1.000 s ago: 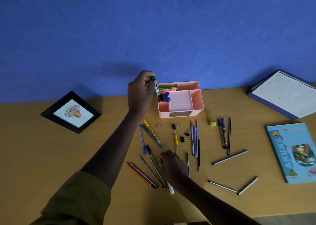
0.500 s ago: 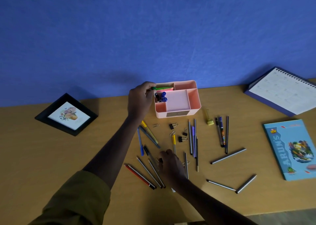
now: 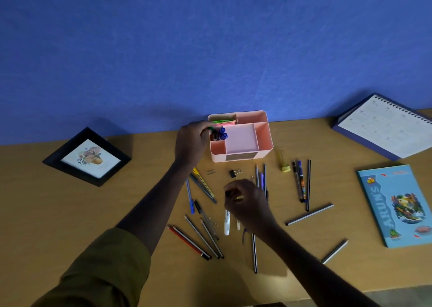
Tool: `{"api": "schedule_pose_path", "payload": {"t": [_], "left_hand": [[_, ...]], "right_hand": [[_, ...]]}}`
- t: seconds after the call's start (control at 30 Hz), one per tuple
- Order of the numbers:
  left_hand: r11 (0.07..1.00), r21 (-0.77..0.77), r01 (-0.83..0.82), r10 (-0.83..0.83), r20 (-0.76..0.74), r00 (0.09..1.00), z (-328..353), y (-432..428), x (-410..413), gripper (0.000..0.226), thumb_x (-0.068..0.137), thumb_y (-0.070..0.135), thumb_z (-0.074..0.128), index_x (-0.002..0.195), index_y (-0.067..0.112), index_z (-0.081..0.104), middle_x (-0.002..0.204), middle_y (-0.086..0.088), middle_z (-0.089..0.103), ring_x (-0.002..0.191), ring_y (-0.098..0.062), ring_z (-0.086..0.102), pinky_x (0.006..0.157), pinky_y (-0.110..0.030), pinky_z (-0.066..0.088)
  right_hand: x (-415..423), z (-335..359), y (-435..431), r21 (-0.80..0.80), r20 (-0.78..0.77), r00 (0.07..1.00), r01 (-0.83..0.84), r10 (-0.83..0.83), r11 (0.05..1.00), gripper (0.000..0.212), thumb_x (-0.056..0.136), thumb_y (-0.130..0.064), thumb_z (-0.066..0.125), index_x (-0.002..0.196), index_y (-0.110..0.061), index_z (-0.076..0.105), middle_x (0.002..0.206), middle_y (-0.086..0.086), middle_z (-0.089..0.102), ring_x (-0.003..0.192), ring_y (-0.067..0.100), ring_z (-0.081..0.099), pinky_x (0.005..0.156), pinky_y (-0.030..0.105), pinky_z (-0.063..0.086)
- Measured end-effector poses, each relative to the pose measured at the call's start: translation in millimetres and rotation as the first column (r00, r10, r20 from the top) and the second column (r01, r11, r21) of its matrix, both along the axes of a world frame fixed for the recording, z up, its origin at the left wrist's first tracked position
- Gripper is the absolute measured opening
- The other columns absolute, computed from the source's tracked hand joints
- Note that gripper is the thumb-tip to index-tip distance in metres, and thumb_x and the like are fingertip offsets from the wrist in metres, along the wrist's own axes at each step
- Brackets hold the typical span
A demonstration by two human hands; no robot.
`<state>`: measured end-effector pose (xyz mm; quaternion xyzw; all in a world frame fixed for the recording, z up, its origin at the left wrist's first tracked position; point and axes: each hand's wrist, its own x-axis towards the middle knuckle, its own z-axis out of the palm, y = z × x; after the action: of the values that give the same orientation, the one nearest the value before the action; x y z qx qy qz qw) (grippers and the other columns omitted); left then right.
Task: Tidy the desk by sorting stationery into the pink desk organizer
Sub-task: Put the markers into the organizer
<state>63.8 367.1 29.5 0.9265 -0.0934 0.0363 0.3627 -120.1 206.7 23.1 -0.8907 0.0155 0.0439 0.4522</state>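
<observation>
Pink organizer (image 3: 265, 136) receives a green-capped marker (image 3: 211, 128) clasped in the left grip (image 3: 191, 141); best released upright beside the blue markers (image 3: 223, 134). Right grip (image 3: 245, 201) pinches a small dark item (image 3: 228, 193).

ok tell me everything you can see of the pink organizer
The pink organizer is a round-cornered box, plastic by its look, standing upright on the desk by the blue wall. Dividers split it into compartments and a wide middle tray. The rear-left one holds green and pink sticky notes; the next holds blue-capped markers. The left hand at its left wall holds a green-capped marker.
</observation>
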Motion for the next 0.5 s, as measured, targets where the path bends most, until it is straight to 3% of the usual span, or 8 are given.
{"api": "schedule_pose_path", "payload": {"t": [0.27, 0.5], "left_hand": [[0.996, 0.09, 0.007, -0.009, 0.021, 1.0, -0.7, -3.2, 3.3, 0.032, 0.106, 0.012, 0.056, 0.131, 0.015, 0.076, 0.109, -0.006, 0.082, 0.093, -0.019, 0.078, 0.072, -0.032, 0.063], [0.999, -0.027, -0.02, 0.021, 0.036, 0.999, -2.6, 1.8, -9.4, 0.033, 0.104, 0.009, 0.067, 0.137, 0.013, 0.073, 0.119, -0.007, 0.081, 0.106, -0.02, 0.077, 0.082, -0.033, 0.065]], "right_hand": [[57.4, 74.2, -39.8, 0.088, 0.17, 0.98, 0.088, -0.102, 0.992, 0.023, 0.096, -0.012, 0.075, 0.118, -0.012, 0.07, 0.11, -0.002, 0.075, 0.101, 0.007, 0.076, 0.079, 0.026, 0.066], [112.6, 120.5, -47.1, 0.02, 0.49, 0.867, 0.093, -0.091, 0.995, 0.02, 0.096, 0.0, 0.073, 0.116, 0.0, 0.073, 0.112, 0.008, 0.073, 0.102, 0.006, 0.072, 0.086, 0.012, 0.057]]}}
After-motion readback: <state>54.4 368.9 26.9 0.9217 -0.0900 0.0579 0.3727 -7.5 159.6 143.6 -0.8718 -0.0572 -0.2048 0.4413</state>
